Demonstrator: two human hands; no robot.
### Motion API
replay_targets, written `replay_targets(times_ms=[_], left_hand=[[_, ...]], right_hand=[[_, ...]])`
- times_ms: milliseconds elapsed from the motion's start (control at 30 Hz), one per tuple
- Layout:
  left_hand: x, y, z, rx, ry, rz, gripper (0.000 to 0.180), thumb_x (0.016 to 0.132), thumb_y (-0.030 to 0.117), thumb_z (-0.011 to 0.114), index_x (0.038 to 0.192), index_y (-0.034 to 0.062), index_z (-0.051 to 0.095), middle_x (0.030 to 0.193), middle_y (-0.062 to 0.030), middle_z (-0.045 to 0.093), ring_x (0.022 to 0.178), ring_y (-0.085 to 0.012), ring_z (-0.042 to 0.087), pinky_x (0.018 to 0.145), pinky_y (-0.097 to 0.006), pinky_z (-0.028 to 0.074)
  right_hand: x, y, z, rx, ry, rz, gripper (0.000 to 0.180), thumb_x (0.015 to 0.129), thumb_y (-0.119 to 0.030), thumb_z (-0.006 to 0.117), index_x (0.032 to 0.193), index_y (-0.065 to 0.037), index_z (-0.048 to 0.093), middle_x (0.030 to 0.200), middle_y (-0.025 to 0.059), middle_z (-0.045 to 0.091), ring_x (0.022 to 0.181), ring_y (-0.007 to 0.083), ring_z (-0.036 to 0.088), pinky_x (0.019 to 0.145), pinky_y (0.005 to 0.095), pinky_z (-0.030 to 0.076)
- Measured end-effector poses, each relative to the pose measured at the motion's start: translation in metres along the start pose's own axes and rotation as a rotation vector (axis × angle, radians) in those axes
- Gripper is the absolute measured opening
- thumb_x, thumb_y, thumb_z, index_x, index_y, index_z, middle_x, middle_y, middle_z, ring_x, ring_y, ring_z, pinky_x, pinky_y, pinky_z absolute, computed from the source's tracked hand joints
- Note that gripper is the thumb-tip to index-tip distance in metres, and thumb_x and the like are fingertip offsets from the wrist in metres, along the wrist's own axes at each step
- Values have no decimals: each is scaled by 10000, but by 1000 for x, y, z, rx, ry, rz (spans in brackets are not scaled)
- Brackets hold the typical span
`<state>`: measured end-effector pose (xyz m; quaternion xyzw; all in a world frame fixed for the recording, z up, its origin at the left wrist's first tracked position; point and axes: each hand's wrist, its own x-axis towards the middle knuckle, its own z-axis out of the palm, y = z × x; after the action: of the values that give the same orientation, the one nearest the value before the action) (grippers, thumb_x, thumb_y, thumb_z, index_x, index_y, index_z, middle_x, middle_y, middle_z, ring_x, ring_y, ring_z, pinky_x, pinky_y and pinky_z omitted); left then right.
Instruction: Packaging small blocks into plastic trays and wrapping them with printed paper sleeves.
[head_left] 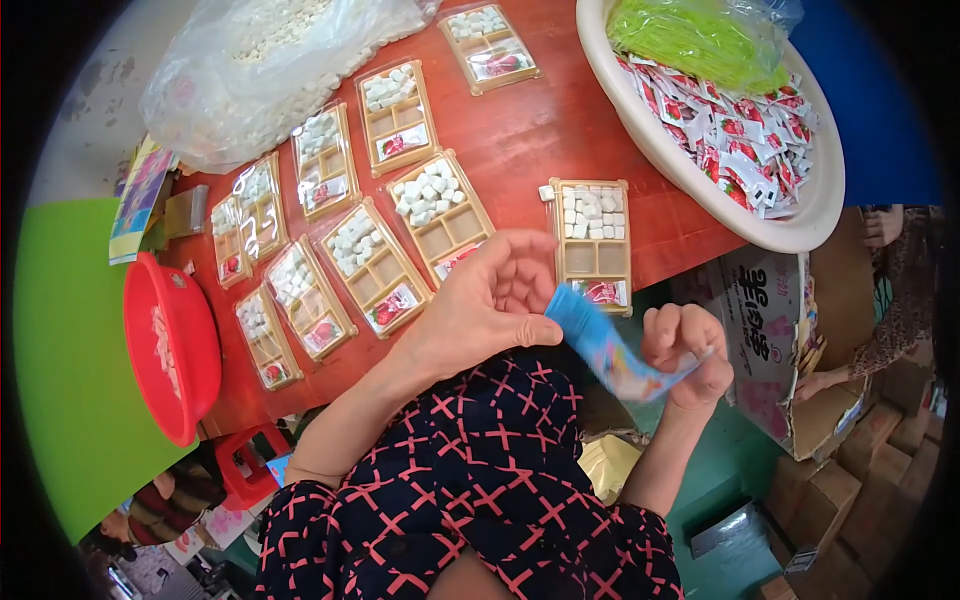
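Observation:
A blue printed plastic packet (610, 350), blurred by motion, stretches between my hands above the table's front edge. My left hand (490, 300) is curled at its upper end, with the thumb against the packet's edge. My right hand (690, 350) pinches its lower, clearer end, fingers bent in. Just beyond the packet lies a compartment tray (592, 260) filled with white cubes and a red-and-white sachet; one white cube (546, 192) sits at its left edge. Left of my left hand is another such tray (440, 210), its lower part covered by the hand.
Several similar trays (362, 255) stand in rows on the red table (530, 130). A clear bag of white cubes (270, 60) is at the back left, a red basin (190, 350) at left. A cream basin (825, 180) holds sachets. A carton (760, 340) and another person's hand (815, 383) are at right.

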<state>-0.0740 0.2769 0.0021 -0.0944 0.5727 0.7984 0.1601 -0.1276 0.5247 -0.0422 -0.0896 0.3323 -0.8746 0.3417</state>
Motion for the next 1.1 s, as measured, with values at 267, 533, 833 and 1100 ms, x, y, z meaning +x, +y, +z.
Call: replay_targets(times_ms=[267, 533, 833, 1100], left_hand=[[-8, -33, 5, 1244, 163, 630, 598, 636, 170, 746, 1148, 32, 470, 1101, -120, 478, 970, -258, 500, 823, -362, 430], [42, -59, 17, 1514, -1, 605, 730, 662, 457, 637, 1268, 122, 409, 1384, -144, 287, 1292, -349, 229, 1039, -499, 187], [70, -57, 24, 1542, 133, 656, 696, 644, 473, 668, 1187, 88, 463, 1288, -162, 379, 1248, -378, 269, 1031, -502, 203], [58, -48, 0, 1573, 179, 565, 664, 675, 500, 632, 1175, 84, 500, 1305, -174, 372, 1239, -378, 294, 1027, -507, 210]], right_hand=[[-56, -5, -23, 150, -251, -340, 328, 615, -209, 803, 580, -164, 480, 639, -34, 545, 617, 132, 441, 656, 309, 382], [-74, -17, -16, 101, -227, -520, 270, 639, -118, 784, 619, -98, 515, 701, 66, 614, 618, 150, 497, 483, 242, 420], [-58, -13, -28, 117, -191, -445, 275, 632, -134, 790, 628, -116, 515, 718, 54, 604, 676, 154, 487, 531, 237, 412], [-36, -9, -27, 209, -322, -377, 303, 617, -146, 804, 684, -145, 508, 762, -15, 575, 703, 135, 442, 780, 342, 365]])
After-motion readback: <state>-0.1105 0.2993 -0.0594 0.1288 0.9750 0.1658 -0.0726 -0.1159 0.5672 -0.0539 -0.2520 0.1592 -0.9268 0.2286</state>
